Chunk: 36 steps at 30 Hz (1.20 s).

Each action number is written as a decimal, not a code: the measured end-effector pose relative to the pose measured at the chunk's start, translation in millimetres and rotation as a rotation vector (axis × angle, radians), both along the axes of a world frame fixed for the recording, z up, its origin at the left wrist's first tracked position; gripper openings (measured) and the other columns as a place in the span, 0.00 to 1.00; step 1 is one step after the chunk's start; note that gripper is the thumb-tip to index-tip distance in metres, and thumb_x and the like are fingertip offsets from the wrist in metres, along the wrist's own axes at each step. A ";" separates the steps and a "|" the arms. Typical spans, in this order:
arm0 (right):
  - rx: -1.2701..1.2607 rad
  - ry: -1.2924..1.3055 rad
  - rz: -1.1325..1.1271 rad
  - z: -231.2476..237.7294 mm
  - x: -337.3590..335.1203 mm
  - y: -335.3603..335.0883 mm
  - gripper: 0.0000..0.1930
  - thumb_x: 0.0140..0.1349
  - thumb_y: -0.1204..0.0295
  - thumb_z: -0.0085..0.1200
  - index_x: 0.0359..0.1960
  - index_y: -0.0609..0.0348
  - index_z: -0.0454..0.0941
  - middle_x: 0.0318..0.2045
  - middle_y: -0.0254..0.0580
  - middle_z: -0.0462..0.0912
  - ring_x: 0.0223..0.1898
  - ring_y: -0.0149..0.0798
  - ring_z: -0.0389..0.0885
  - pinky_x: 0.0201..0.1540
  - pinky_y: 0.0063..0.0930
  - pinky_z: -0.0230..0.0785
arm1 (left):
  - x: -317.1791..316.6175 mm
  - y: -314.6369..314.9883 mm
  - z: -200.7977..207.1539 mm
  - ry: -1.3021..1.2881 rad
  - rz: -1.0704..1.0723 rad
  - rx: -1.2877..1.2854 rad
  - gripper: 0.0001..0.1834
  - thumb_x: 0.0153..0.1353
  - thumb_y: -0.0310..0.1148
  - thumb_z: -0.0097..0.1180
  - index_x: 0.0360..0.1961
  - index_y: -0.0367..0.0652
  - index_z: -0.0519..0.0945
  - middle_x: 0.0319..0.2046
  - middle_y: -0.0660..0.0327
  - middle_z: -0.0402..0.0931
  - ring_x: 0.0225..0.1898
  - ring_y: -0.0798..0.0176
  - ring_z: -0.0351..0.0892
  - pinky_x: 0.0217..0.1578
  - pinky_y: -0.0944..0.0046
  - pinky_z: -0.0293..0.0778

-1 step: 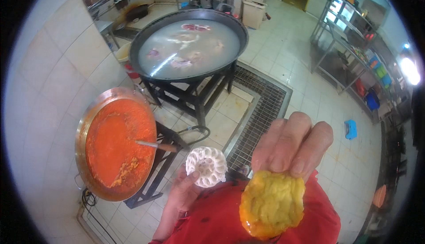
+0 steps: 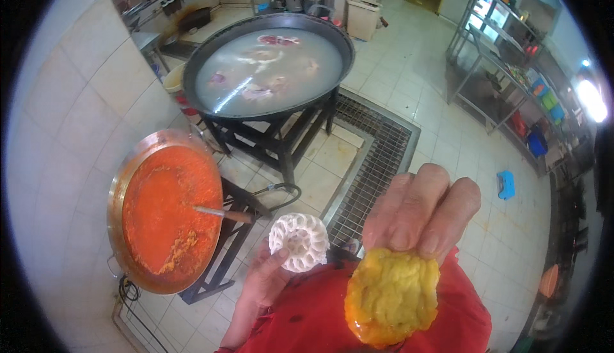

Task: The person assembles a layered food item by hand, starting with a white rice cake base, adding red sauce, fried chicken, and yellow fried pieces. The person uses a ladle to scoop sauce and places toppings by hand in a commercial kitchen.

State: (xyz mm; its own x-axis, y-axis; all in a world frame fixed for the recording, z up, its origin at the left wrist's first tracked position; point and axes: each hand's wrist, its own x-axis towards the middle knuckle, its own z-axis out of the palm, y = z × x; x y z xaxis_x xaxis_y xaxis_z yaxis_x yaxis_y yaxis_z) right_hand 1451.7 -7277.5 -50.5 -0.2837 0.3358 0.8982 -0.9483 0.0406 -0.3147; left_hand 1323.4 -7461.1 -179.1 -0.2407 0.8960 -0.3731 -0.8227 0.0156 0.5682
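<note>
My right hand (image 2: 425, 212) pinches the top edge of a flat, roundish yellow piece of food (image 2: 391, 298), close in front of me. Its surface is lumpy, with a glossy orange rim; its exact kind does not show. Lower and further left, my left hand (image 2: 263, 275) grips a white round piece with scalloped hollows in a ring (image 2: 299, 243), thumb on its near side. To its left stands a wide metal pan of red-orange sauce (image 2: 167, 209), yellowish bits along its lower part. A wooden-handled utensil (image 2: 224, 213) rests across the pan's right rim.
Beyond, a huge dark wok (image 2: 192, 97) on a black metal stand (image 2: 281, 154) holds cloudy water with pieces of raw meat. A floor grate (image 2: 377, 142) runs beside it. Steel shelves (image 2: 476, 65) stand at the right; a blue object (image 2: 506, 185) lies on the tiles.
The view has shifted very slightly, so the wok and pan sit a little further left. Both hands keep their holds.
</note>
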 end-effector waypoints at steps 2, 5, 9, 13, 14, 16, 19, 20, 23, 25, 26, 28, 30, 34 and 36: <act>0.000 0.015 -0.022 -2.9 13.9 21.2 0.17 0.51 0.81 0.72 0.39 0.65 0.77 0.41 0.53 0.79 0.41 0.40 0.83 0.43 0.28 0.81 | 11.3 24.3 4.5 0.027 -0.035 -0.060 0.34 0.64 0.29 0.58 0.68 0.40 0.57 0.64 0.49 0.64 0.65 0.47 0.67 0.64 0.43 0.67; -0.010 0.020 -0.040 -6.8 37.8 53.4 0.15 0.51 0.80 0.72 0.39 0.67 0.78 0.40 0.54 0.79 0.41 0.42 0.83 0.43 0.30 0.81 | 25.9 69.7 23.4 0.049 -0.115 -0.121 0.34 0.64 0.30 0.58 0.68 0.40 0.57 0.64 0.49 0.64 0.65 0.47 0.67 0.64 0.43 0.67; -0.039 0.069 -0.027 -11.0 71.2 86.2 0.12 0.54 0.79 0.70 0.37 0.70 0.80 0.41 0.57 0.80 0.40 0.47 0.83 0.40 0.35 0.80 | 46.2 118.7 1.4 0.032 -0.196 -0.007 0.34 0.63 0.30 0.58 0.67 0.39 0.57 0.63 0.49 0.65 0.65 0.46 0.67 0.63 0.43 0.68; 0.091 -0.013 -0.035 -5.9 120.9 129.0 0.05 0.61 0.80 0.60 0.36 0.70 0.77 0.40 0.59 0.79 0.41 0.53 0.83 0.43 0.42 0.83 | 73.1 174.2 -6.7 -0.007 -0.280 0.018 0.36 0.62 0.31 0.59 0.67 0.37 0.56 0.63 0.49 0.65 0.64 0.48 0.69 0.62 0.46 0.69; 0.101 -0.033 -0.050 -5.6 134.3 139.1 0.04 0.62 0.82 0.58 0.36 0.70 0.77 0.40 0.60 0.79 0.42 0.54 0.83 0.44 0.43 0.84 | 79.8 192.5 -9.0 -0.029 -0.328 0.029 0.36 0.62 0.31 0.59 0.68 0.37 0.56 0.63 0.49 0.65 0.64 0.48 0.69 0.62 0.46 0.70; 0.078 -0.039 -0.073 -11.4 154.3 151.9 0.03 0.63 0.83 0.57 0.36 0.70 0.76 0.40 0.61 0.79 0.42 0.56 0.83 0.44 0.45 0.85 | 93.5 223.8 -5.3 -0.004 -0.416 0.017 0.36 0.63 0.31 0.58 0.68 0.37 0.55 0.62 0.48 0.65 0.63 0.49 0.70 0.63 0.48 0.69; -0.014 -0.007 -0.149 -15.3 180.4 157.4 0.03 0.61 0.85 0.58 0.35 0.71 0.77 0.40 0.63 0.80 0.41 0.56 0.84 0.42 0.45 0.85 | 113.6 252.6 -13.1 -0.018 -0.456 0.003 0.35 0.63 0.31 0.56 0.68 0.37 0.55 0.62 0.47 0.66 0.64 0.48 0.70 0.63 0.47 0.70; -0.050 0.006 -0.169 -14.5 187.9 159.7 0.03 0.60 0.85 0.58 0.34 0.71 0.77 0.40 0.64 0.80 0.40 0.57 0.84 0.42 0.45 0.86 | 121.1 260.5 -5.7 -0.012 -0.459 -0.025 0.35 0.64 0.31 0.55 0.69 0.37 0.55 0.62 0.47 0.66 0.64 0.48 0.70 0.63 0.47 0.70; -0.067 -0.129 -0.224 -12.5 221.2 174.8 0.03 0.59 0.86 0.58 0.34 0.70 0.78 0.39 0.61 0.81 0.38 0.57 0.85 0.41 0.44 0.86 | 132.5 287.1 -9.8 0.004 -0.486 -0.040 0.34 0.65 0.30 0.51 0.69 0.37 0.53 0.63 0.45 0.65 0.63 0.46 0.70 0.63 0.47 0.71; -0.034 -0.216 -0.327 -8.5 235.7 186.9 0.03 0.59 0.86 0.58 0.33 0.70 0.78 0.38 0.59 0.81 0.37 0.56 0.85 0.41 0.43 0.86 | 137.6 312.8 2.5 -0.032 -0.583 -0.088 0.34 0.65 0.30 0.51 0.70 0.36 0.53 0.63 0.44 0.64 0.63 0.45 0.70 0.63 0.46 0.70; -0.037 -0.229 -0.383 -9.2 239.5 192.3 0.03 0.59 0.86 0.58 0.33 0.69 0.78 0.38 0.58 0.81 0.37 0.55 0.85 0.41 0.42 0.86 | 139.0 325.4 5.5 -0.048 -0.636 -0.111 0.34 0.65 0.30 0.51 0.70 0.36 0.53 0.63 0.44 0.64 0.63 0.44 0.70 0.63 0.45 0.70; -0.054 -0.214 -0.462 -11.4 245.7 202.3 0.03 0.58 0.86 0.58 0.32 0.69 0.77 0.38 0.56 0.82 0.37 0.53 0.85 0.40 0.40 0.86 | 140.4 336.9 -1.0 -0.017 -0.613 -0.170 0.34 0.66 0.30 0.51 0.70 0.36 0.53 0.64 0.44 0.63 0.64 0.43 0.70 0.63 0.43 0.69; -0.092 -0.173 -0.486 -5.5 247.8 225.2 0.03 0.61 0.83 0.58 0.36 0.67 0.78 0.41 0.57 0.82 0.38 0.53 0.85 0.42 0.40 0.85 | 138.2 365.8 -7.3 0.004 -0.637 -0.164 0.34 0.66 0.29 0.50 0.70 0.36 0.53 0.65 0.44 0.63 0.64 0.43 0.69 0.64 0.42 0.68; -0.088 -0.133 -0.684 -11.3 248.1 273.0 0.03 0.61 0.82 0.58 0.35 0.65 0.77 0.42 0.55 0.81 0.39 0.50 0.84 0.41 0.37 0.85 | 138.1 429.9 -22.1 -0.058 -0.666 -0.161 0.33 0.66 0.29 0.50 0.70 0.36 0.54 0.65 0.44 0.63 0.65 0.44 0.68 0.65 0.43 0.67; -0.014 -0.257 -0.821 6.0 218.3 322.2 0.05 0.58 0.86 0.59 0.30 0.65 0.75 0.40 0.52 0.80 0.39 0.47 0.83 0.38 0.34 0.86 | 109.2 480.1 -9.2 -0.139 -0.677 -0.142 0.33 0.67 0.29 0.50 0.70 0.36 0.54 0.65 0.45 0.63 0.65 0.45 0.68 0.65 0.43 0.67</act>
